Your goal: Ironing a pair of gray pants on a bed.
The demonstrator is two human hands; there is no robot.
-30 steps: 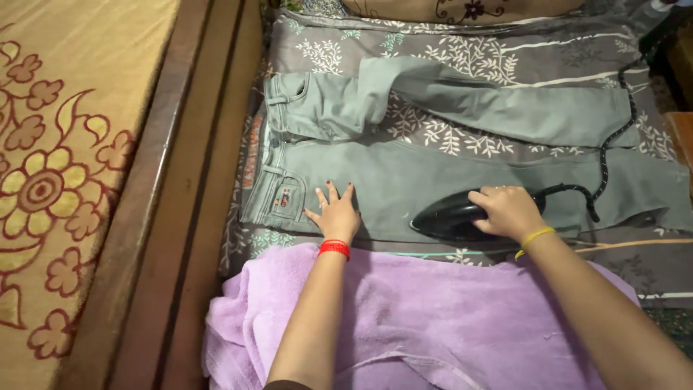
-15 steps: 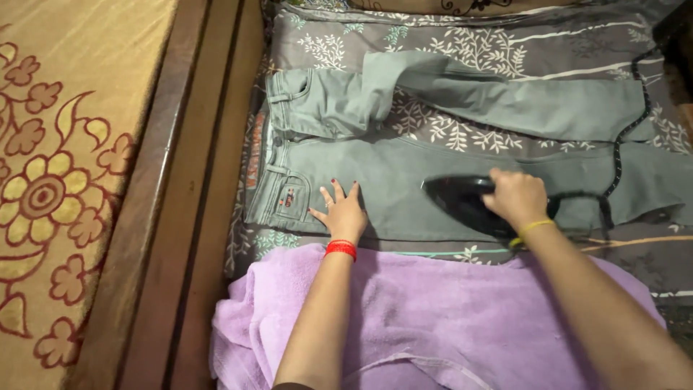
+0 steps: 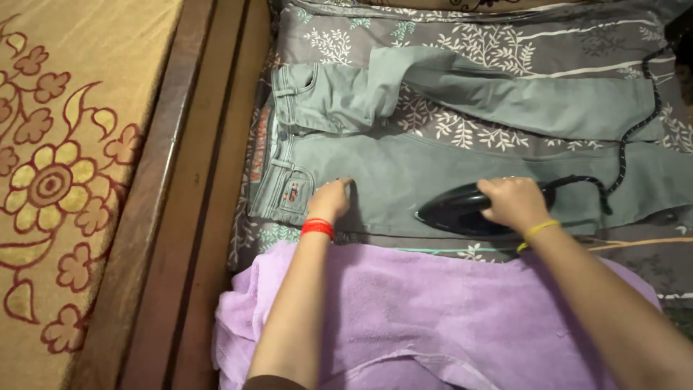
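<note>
Iron on the trouser leg, other hand pinning the cloth close by

The right hand (image 3: 514,202) has its fingers closed round the handle of the black iron (image 3: 455,211), which sits flat on the lower leg of the grey-green trousers (image 3: 404,173) spread over the patterned bedsheet (image 3: 462,40). The left hand (image 3: 330,200) presses the cloth near the back pocket, fingers curled down and gripping nothing. The risk, as I judge it, is heat: if the iron rests in one spot it may scorch the fabric, and a slide toward the waistband would bring its tip near the left fingers. The speckled cord (image 3: 635,126) loops across the upper leg and could snag or drag that leg out of place. The purple towel (image 3: 447,310) bunched along the near edge lies just beside the iron's path.
</note>
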